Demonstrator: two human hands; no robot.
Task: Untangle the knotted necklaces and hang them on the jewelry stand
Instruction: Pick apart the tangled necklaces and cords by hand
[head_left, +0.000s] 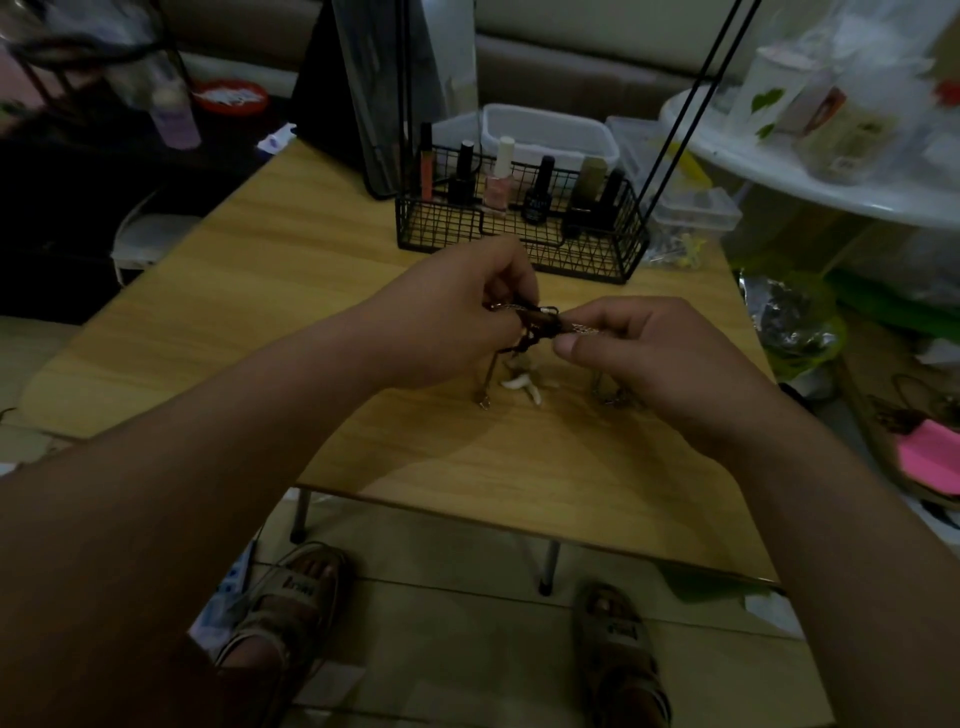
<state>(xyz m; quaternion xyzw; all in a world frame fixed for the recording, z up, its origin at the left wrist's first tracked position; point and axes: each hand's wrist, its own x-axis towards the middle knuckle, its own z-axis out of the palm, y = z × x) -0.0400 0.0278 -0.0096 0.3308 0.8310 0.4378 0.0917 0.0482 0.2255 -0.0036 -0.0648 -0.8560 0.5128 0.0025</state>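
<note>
Head view: left hand (457, 317) and right hand (639, 353) fingers pinch knotted necklaces (535, 319) above table (260, 291).

Knot of the necklaces (540, 318) mostly hidden between left hand (457, 322) and right hand (649, 353); stand rods (675, 136) at 1 o'clock cut off by top edge; bottle (174, 114) at 10 o'clock blurred.

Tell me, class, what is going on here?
A person pinches a knotted bunch of necklaces between the left hand and the right hand, above the wooden table. Loose ends and a white pendant hang down to the tabletop. The knot is not yet undone. A black wire basket of bottles stands behind.
</note>
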